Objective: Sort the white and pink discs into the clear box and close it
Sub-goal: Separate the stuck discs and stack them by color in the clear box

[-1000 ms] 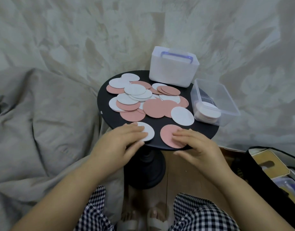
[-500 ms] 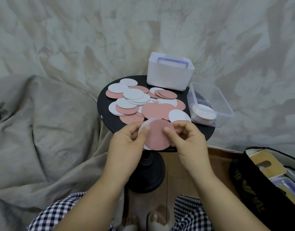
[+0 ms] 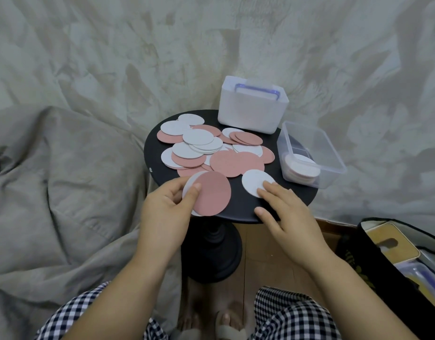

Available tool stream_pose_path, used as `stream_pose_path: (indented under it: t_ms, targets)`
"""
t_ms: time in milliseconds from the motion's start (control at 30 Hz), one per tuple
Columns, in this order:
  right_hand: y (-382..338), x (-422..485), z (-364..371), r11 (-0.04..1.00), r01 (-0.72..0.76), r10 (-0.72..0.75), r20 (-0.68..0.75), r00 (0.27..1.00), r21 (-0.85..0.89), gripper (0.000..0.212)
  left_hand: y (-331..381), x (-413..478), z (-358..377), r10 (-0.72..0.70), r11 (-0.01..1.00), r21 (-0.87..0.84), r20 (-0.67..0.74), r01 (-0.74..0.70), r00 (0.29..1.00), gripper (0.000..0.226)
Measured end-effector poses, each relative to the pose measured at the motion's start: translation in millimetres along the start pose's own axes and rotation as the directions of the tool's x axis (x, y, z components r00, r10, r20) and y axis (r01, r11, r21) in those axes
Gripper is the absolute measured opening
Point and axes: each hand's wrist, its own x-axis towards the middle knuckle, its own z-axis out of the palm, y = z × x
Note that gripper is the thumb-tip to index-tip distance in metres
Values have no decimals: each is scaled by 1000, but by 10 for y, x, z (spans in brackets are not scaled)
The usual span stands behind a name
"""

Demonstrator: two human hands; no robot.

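My left hand (image 3: 167, 212) pinches a pink disc (image 3: 212, 193) stacked on a white disc, held just above the near edge of the round black table (image 3: 152, 153). Fingertips of my right hand (image 3: 282, 212) rest on a single white disc (image 3: 254, 180) lying flat on the table. A heap of pink and white discs (image 3: 211, 150) covers the table's middle and far left. The clear box (image 3: 312, 153) stands open at the table's right edge with a stack of discs in its near end.
A white lidded box with a blue handle (image 3: 252, 107) stands at the table's back. A rumpled grey cloth (image 3: 64, 180) lies to the left. An open black bag (image 3: 403, 261) sits on the floor at right. My checked trouser legs and feet are below.
My right hand let go of the pink disc and moved right onto the lone white disc. My left hand now holds the pink and white discs alone.
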Motion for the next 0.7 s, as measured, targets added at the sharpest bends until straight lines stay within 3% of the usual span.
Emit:
stream_pose_path:
  t_ms: [100, 267, 333, 433, 700]
  targets:
    - [10, -118, 38, 993, 111, -109, -39, 993, 49, 53, -3, -15, 8, -4, 1000, -4, 7, 4, 1000, 13]
    - [-12, -174, -14, 970, 202, -169, -221, 960, 136, 26, 7, -30, 24, -4, 999, -33, -7, 3, 1000, 13]
    - [-99, -163, -96, 939, 146, -69, -245, 967, 312, 9, 13, -41, 29, 7, 998, -55, -14, -8, 1000, 14]
    - [-203, -117, -159, 800, 34, 123, -219, 968, 599, 19, 61, -59, 60, 39, 995, -92, 15, -37, 999, 14]
    - [-378, 35, -64, 633, -87, 322, -160, 933, 770, 20, 204, -115, 280, 101, 971, -237, 291, -31, 951, 17]
